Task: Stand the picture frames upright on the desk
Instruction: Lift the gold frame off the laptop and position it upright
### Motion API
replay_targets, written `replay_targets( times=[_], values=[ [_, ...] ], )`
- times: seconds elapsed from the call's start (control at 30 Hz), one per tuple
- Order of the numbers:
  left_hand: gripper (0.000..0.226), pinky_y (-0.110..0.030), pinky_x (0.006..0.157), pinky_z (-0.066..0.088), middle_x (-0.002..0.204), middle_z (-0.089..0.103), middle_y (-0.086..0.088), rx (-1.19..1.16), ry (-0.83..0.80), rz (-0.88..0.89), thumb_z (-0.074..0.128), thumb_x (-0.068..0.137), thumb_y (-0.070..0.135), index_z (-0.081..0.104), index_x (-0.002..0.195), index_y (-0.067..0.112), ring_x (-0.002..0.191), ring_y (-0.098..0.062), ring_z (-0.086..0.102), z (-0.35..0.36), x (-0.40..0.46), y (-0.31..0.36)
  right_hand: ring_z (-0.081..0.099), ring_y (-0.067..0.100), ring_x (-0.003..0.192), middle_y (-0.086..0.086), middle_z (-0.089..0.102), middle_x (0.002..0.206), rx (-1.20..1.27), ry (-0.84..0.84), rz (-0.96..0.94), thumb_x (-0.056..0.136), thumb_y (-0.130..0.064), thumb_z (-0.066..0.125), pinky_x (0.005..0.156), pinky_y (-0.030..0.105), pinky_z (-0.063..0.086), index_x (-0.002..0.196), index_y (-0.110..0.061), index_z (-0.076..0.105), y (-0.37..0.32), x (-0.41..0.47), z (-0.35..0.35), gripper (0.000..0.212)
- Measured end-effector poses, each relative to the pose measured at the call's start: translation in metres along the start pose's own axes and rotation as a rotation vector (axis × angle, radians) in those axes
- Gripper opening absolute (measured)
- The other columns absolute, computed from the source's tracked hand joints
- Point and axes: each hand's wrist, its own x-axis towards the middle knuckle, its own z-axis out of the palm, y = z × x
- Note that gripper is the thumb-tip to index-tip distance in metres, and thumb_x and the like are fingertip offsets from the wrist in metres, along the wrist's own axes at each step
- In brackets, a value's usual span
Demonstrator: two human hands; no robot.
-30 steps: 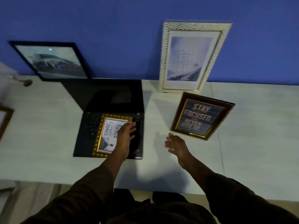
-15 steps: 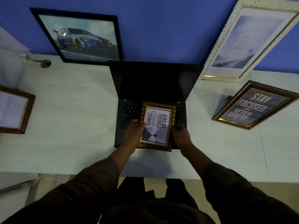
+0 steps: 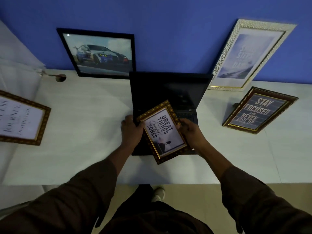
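A small gold-framed picture reading "Great Things" (image 3: 164,132) is held tilted above the black laptop's keyboard. My left hand (image 3: 132,130) grips its left edge and my right hand (image 3: 190,131) grips its right edge. A dark brown "Stay Focused" frame (image 3: 258,110) stands propped at the right. A white and gold frame (image 3: 249,54) and a black frame with a car photo (image 3: 101,54) lean against the blue wall. Another gold frame (image 3: 20,119) is at the left edge; I cannot tell whether it lies flat or stands.
An open black laptop (image 3: 170,92) sits in the middle of the white desk (image 3: 84,132). A cable hole (image 3: 60,77) lies at the back left, beside a white curtain (image 3: 15,65). The desk's front edge runs below my forearms, with floor and a shoe underneath.
My right hand came over from the bare desk and took the frame's right side. Both hands have lifted the frame off the keyboard and turned it at an angle. The camera view shifted left.
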Motion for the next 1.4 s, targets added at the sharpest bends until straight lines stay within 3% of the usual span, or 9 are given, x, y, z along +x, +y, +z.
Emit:
replay_targets(
  times=[0.13, 0.2, 0.3, 0.4, 0.53, 0.73, 0.9, 1.17, 1.4],
  values=[
    [0.031, -0.033, 0.081, 0.050, 0.115, 0.068, -0.010, 0.091, -0.018, 0.270, 0.059, 0.097, 0.033, 0.061, 0.119, 0.011, 0.105, -0.024, 0.063, -0.046, -0.015, 0.005, 0.074, 0.012, 0.096, -0.008, 0.073, 0.112, -0.108, -0.159, -0.141, 0.104, -0.028, 0.051, 0.074, 0.028, 0.063, 0.121, -0.023, 0.065, -0.029, -0.023, 0.008, 0.023],
    [0.026, -0.030, 0.068, 0.047, 0.093, 0.071, -0.008, 0.076, -0.095, 0.277, 0.056, 0.099, 0.035, 0.065, 0.100, 0.010, 0.083, -0.021, 0.064, -0.064, -0.024, -0.003, 0.074, 0.013, 0.096, -0.005, 0.073, 0.112, -0.177, -0.207, -0.201, 0.104, -0.030, 0.051, 0.075, 0.030, 0.064, 0.124, -0.022, 0.065, -0.039, -0.032, 0.013, 0.026],
    [0.028, -0.032, 0.071, 0.048, 0.084, 0.071, -0.008, -0.129, -0.060, 0.229, 0.057, 0.098, 0.032, 0.065, 0.095, 0.005, 0.074, -0.018, 0.062, -0.086, -0.049, -0.014, 0.075, 0.016, 0.095, -0.001, 0.075, 0.109, -0.162, -0.256, -0.245, 0.102, -0.031, 0.055, 0.076, 0.030, 0.064, 0.125, -0.024, 0.065, -0.055, -0.040, 0.019, 0.026],
    [0.031, -0.039, 0.078, 0.054, 0.094, 0.075, -0.012, -0.345, 0.054, 0.125, 0.056, 0.099, 0.031, 0.066, 0.099, 0.002, 0.084, -0.025, 0.070, -0.099, -0.068, -0.036, 0.075, 0.015, 0.093, 0.000, 0.077, 0.107, 0.046, -0.238, -0.198, 0.099, -0.028, 0.060, 0.077, 0.029, 0.058, 0.119, -0.024, 0.071, -0.068, -0.039, 0.025, 0.023],
    [0.027, -0.042, 0.081, 0.058, 0.107, 0.076, -0.016, -0.583, 0.133, 0.000, 0.055, 0.100, 0.030, 0.067, 0.100, 0.007, 0.098, -0.034, 0.071, -0.121, -0.088, -0.056, 0.072, 0.027, 0.105, 0.010, 0.076, 0.113, 0.262, -0.268, -0.107, 0.103, -0.025, 0.053, 0.092, 0.045, 0.057, 0.120, -0.019, 0.069, -0.063, -0.041, 0.061, 0.024],
    [0.071, -0.054, 0.104, 0.047, 0.127, 0.070, -0.012, -0.841, -0.249, -0.241, 0.026, 0.096, 0.070, 0.065, 0.133, 0.023, 0.118, -0.035, 0.066, -0.172, -0.086, -0.066, 0.077, 0.032, 0.093, 0.011, 0.078, 0.108, 0.405, -0.112, -0.030, 0.106, -0.029, 0.047, 0.074, 0.045, 0.064, 0.119, -0.015, 0.068, -0.080, -0.050, 0.135, 0.029],
    [0.079, -0.055, 0.108, 0.042, 0.140, 0.061, -0.015, -0.972, -0.458, -0.306, 0.028, 0.092, 0.075, 0.060, 0.140, 0.020, 0.126, -0.040, 0.059, -0.217, -0.061, -0.080, 0.076, 0.033, 0.095, 0.010, 0.078, 0.108, 0.340, -0.111, -0.062, 0.106, -0.031, 0.046, 0.084, 0.053, 0.061, 0.119, -0.013, 0.067, -0.100, -0.033, 0.181, 0.031],
    [0.080, -0.064, 0.117, 0.021, 0.151, 0.048, -0.018, -1.069, -0.596, -0.341, 0.038, 0.090, 0.072, 0.051, 0.147, 0.017, 0.140, -0.043, 0.043, -0.283, 0.028, -0.102, 0.076, 0.034, 0.096, 0.010, 0.078, 0.109, 0.286, -0.105, -0.048, 0.104, -0.044, 0.044, 0.090, 0.056, 0.058, 0.124, -0.017, 0.062, -0.134, 0.012, 0.248, 0.038],
    [0.067, -0.056, 0.104, 0.045, 0.133, 0.065, -0.018, -1.011, -0.509, -0.398, 0.045, 0.092, 0.063, 0.068, 0.129, 0.013, 0.119, -0.039, 0.062, -0.290, 0.097, -0.116, 0.077, 0.030, 0.095, 0.008, 0.079, 0.108, 0.372, -0.066, 0.140, 0.102, -0.059, 0.033, 0.085, 0.047, 0.060, 0.117, -0.023, 0.070, -0.133, 0.047, 0.284, 0.053]
  ],
)
